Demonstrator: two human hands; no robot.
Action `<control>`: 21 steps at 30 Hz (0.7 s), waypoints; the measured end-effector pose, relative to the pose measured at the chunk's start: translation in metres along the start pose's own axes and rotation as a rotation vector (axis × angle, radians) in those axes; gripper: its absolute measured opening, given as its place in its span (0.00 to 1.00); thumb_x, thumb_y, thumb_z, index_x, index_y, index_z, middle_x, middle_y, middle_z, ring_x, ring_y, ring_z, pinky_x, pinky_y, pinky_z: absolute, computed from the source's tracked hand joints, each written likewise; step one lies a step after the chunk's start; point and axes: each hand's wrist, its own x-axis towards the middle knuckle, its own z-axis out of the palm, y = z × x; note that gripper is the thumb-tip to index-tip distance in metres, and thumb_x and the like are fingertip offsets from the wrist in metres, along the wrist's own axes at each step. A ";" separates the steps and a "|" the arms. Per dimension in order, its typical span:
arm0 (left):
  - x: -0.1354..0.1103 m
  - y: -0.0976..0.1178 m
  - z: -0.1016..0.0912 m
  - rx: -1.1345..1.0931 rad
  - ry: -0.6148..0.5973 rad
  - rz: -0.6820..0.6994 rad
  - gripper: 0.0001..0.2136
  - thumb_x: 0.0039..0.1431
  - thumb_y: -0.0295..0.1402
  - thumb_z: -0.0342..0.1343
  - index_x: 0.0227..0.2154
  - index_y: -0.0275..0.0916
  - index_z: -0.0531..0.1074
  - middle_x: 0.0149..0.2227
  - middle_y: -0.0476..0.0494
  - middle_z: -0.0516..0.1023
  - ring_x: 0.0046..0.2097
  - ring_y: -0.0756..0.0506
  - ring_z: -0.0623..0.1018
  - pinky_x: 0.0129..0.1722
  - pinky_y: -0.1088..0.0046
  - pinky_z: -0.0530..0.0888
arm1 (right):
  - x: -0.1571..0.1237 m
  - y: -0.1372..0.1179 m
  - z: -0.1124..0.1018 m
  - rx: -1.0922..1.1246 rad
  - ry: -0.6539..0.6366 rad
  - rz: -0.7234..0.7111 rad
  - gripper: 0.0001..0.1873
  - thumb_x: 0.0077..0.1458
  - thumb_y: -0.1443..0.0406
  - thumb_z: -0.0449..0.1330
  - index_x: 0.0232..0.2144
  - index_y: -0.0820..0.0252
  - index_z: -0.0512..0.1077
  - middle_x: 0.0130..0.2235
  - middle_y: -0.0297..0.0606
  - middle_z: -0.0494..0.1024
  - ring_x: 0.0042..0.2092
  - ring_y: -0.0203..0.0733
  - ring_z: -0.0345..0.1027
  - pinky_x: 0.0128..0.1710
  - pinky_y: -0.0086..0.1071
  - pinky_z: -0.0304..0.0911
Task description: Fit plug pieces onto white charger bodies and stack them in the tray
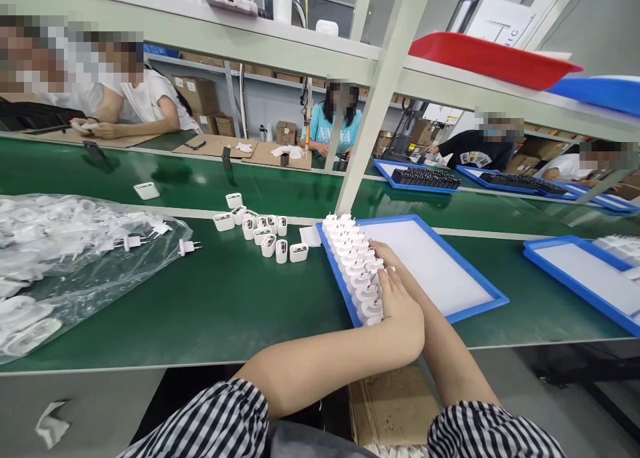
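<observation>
Rows of white plug housings with metal pins (353, 261) stand packed along the left side of a blue-rimmed tray (457, 265) with a white base. My left hand (403, 311) reaches across and rests against the near right side of these rows, fingers stretched out together. Just beyond it, my right hand (387, 253) touches the same side farther back, its visible fingers extended. Part of the right hand is hidden behind the left. Loose white oval housings (269, 246), open on top with parts showing inside, stand on the green table left of the tray.
A clear plastic bag (125, 271) of white plugs lies at left, with a single plug (187, 247) by its edge. Another blue-rimmed tray (575, 271) is at right. A slanted post (373, 105) rises behind my tray. Co-workers sit across the green bench (280, 318).
</observation>
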 end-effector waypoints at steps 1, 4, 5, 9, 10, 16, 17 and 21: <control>-0.006 0.000 -0.003 0.047 0.004 0.029 0.22 0.35 0.26 0.54 0.41 0.33 0.68 0.51 0.38 0.58 0.55 0.31 0.46 0.52 0.50 0.36 | 0.001 -0.001 -0.003 -0.060 0.015 0.022 0.18 0.46 0.56 0.46 0.24 0.64 0.67 0.21 0.35 0.70 0.24 0.36 0.61 0.25 0.29 0.57; -0.034 -0.010 -0.019 0.137 -0.019 0.143 0.18 0.39 0.31 0.54 0.38 0.35 0.69 0.50 0.39 0.59 0.55 0.33 0.49 0.52 0.51 0.38 | -0.008 -0.004 -0.030 -0.229 0.065 0.096 0.12 0.45 0.61 0.48 0.23 0.63 0.67 0.18 0.34 0.67 0.19 0.33 0.58 0.20 0.27 0.55; -0.045 -0.020 -0.026 0.105 -0.040 0.182 0.17 0.41 0.34 0.53 0.38 0.35 0.69 0.50 0.39 0.61 0.54 0.34 0.51 0.52 0.52 0.41 | -0.017 -0.004 -0.043 -0.266 0.057 0.124 0.10 0.44 0.62 0.50 0.24 0.63 0.67 0.18 0.33 0.67 0.18 0.32 0.57 0.19 0.27 0.54; -0.080 -0.089 -0.041 -0.042 -0.199 0.166 0.20 0.45 0.43 0.49 0.38 0.36 0.68 0.44 0.39 0.67 0.47 0.39 0.63 0.50 0.56 0.53 | -0.080 -0.001 -0.086 -0.356 -0.288 0.187 0.23 0.36 0.64 0.57 0.40 0.60 0.63 0.31 0.38 0.70 0.24 0.35 0.62 0.21 0.27 0.57; -0.084 -0.108 -0.039 -0.060 -0.229 0.104 0.20 0.44 0.44 0.48 0.37 0.36 0.68 0.43 0.39 0.68 0.45 0.39 0.65 0.48 0.57 0.56 | -0.097 0.000 -0.087 -0.346 -0.403 0.179 0.30 0.35 0.62 0.58 0.45 0.60 0.60 0.36 0.40 0.69 0.28 0.37 0.64 0.25 0.27 0.59; -0.078 -0.151 0.011 -0.205 -0.197 -0.024 0.29 0.45 0.45 0.47 0.49 0.33 0.56 0.53 0.40 0.54 0.55 0.41 0.52 0.51 0.65 0.54 | -0.128 0.008 -0.048 -0.259 -0.596 -0.076 0.52 0.24 0.56 0.63 0.52 0.64 0.47 0.49 0.44 0.59 0.48 0.48 0.54 0.48 0.37 0.49; -0.077 -0.144 0.021 -0.237 -0.179 -0.016 0.32 0.44 0.46 0.47 0.50 0.33 0.52 0.55 0.40 0.49 0.56 0.42 0.49 0.52 0.65 0.52 | -0.125 0.008 -0.045 -0.254 -0.603 -0.100 0.51 0.24 0.56 0.63 0.52 0.63 0.49 0.50 0.44 0.59 0.49 0.48 0.52 0.50 0.37 0.47; -0.074 -0.111 0.047 -0.342 -0.189 0.035 0.37 0.42 0.46 0.49 0.53 0.32 0.44 0.57 0.37 0.38 0.57 0.42 0.40 0.53 0.64 0.49 | -0.119 0.004 -0.045 -0.297 -0.648 -0.074 0.41 0.27 0.58 0.63 0.48 0.62 0.58 0.48 0.42 0.61 0.49 0.50 0.52 0.50 0.40 0.46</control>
